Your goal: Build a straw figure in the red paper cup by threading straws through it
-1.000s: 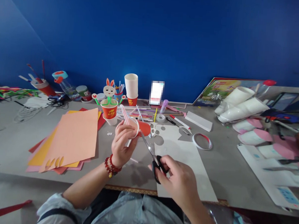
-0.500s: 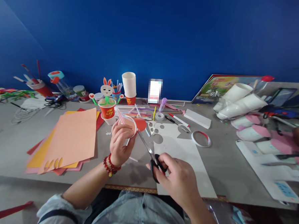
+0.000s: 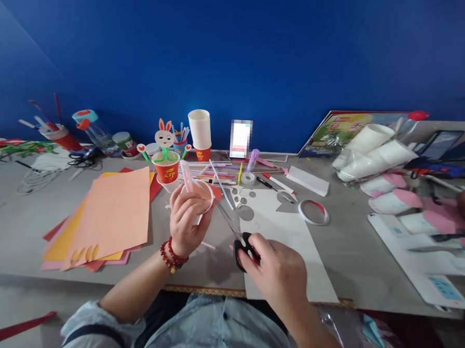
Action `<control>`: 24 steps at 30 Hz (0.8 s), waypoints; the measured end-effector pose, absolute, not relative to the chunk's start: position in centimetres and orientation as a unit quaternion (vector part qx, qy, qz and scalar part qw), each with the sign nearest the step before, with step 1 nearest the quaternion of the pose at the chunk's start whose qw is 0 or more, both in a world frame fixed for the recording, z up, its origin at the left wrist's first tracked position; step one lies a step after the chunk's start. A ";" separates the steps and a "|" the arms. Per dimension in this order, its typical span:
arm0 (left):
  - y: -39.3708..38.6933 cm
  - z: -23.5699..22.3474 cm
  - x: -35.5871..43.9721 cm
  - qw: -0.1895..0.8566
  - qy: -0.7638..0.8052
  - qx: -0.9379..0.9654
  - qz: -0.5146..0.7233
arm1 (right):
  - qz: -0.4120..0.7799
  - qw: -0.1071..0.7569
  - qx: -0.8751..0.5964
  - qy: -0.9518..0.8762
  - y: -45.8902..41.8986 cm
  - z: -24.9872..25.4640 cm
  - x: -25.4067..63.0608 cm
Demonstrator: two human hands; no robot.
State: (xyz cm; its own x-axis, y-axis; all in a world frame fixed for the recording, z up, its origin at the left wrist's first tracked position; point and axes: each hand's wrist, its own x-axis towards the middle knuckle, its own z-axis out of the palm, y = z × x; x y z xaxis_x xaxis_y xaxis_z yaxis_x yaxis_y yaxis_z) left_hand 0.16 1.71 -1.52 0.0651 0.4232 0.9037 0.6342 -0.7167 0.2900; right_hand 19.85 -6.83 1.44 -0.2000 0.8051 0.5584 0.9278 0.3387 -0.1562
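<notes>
In the head view, the left hand [image 3: 187,218] has its fingers clamped on a paper cup [image 3: 203,193] and on pink straws [image 3: 186,178] by its rim; the cup is tilted above the table [image 3: 165,264], its orange inside showing. The right hand [image 3: 277,267] has its fingers closed through the handles of black-handled scissors [image 3: 235,227], whose blades reach to the cup's rim; whether they touch it cannot be told. A white sheet [image 3: 291,250] with cut-outs lies beneath the right hand, and coloured paper [image 3: 117,204] lies left of the left hand.
</notes>
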 end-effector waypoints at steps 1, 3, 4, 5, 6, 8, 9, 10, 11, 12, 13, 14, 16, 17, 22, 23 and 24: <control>1.7 -1.5 0.2 0.084 -0.364 -0.721 -0.584 | -0.112 0.284 -0.564 -0.767 -6.8 1.4 19.8; 1.8 -1.6 0.3 0.067 -0.363 -0.716 -0.592 | -0.119 0.287 -0.563 -0.766 -6.6 1.3 19.9; 1.9 -1.6 0.3 0.058 -0.361 -0.714 -0.597 | -0.123 0.288 -0.562 -0.766 -6.6 1.2 19.9; 1.9 -1.6 0.4 0.048 -0.359 -0.713 -0.600 | -0.127 0.288 -0.560 -0.766 -6.5 1.1 20.0; 2.0 -1.7 0.3 0.037 -0.355 -0.713 -0.603 | -0.129 0.286 -0.559 -0.768 -6.5 1.0 20.1; 2.0 -1.7 0.3 0.007 -0.349 -0.711 -0.611 | -0.129 0.277 -0.556 -0.773 -6.4 0.9 20.4; 2.0 -1.8 0.3 -0.012 -0.346 -0.708 -0.616 | -0.129 0.272 -0.554 -0.776 -6.3 0.8 20.5; 2.0 -1.8 0.2 -0.033 -0.343 -0.702 -0.623 | -0.129 0.269 -0.554 -0.777 -6.2 0.7 20.7; 2.0 -1.9 0.2 -0.059 -0.343 -0.694 -0.631 | -0.132 0.267 -0.554 -0.778 -6.1 0.6 20.8; 2.0 -2.0 0.3 -0.090 -0.345 -0.683 -0.637 | -0.136 0.267 -0.553 -0.777 -6.0 0.5 20.9; 2.0 -2.0 0.3 -0.127 -0.349 -0.671 -0.642 | -0.144 0.270 -0.553 -0.776 -5.9 0.5 21.0; 1.9 -2.1 0.4 -0.169 -0.353 -0.658 -0.644 | -0.152 0.272 -0.552 -0.774 -5.8 0.4 21.1; 1.9 -2.3 0.5 -0.256 -0.360 -0.621 -0.647 | -0.167 0.268 -0.547 -0.775 -5.5 0.4 21.4; 1.9 -2.4 0.6 -0.298 -0.361 -0.598 -0.651 | -0.173 0.264 -0.543 -0.778 -5.3 0.4 21.5; 2.1 -2.3 1.0 -0.497 -0.340 -0.459 -0.653 | -0.182 0.255 -0.524 -0.792 -4.5 0.1 23.1; 2.1 -2.2 1.0 -0.533 -0.335 -0.435 -0.644 | -0.164 0.261 -0.525 -0.793 -4.4 0.1 23.4; 2.2 -2.1 1.0 -0.564 -0.330 -0.414 -0.634 | -0.130 0.269 -0.528 -0.795 -4.3 0.0 23.7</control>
State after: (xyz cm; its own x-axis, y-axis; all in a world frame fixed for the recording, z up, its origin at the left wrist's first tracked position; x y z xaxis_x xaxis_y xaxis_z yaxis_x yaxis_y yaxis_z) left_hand 1.00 2.17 -2.09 -0.0208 0.9880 0.1528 -0.4426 -0.1461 0.8847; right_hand 23.68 -4.29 0.00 -0.2975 0.7701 0.5643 0.9096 0.4082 -0.0775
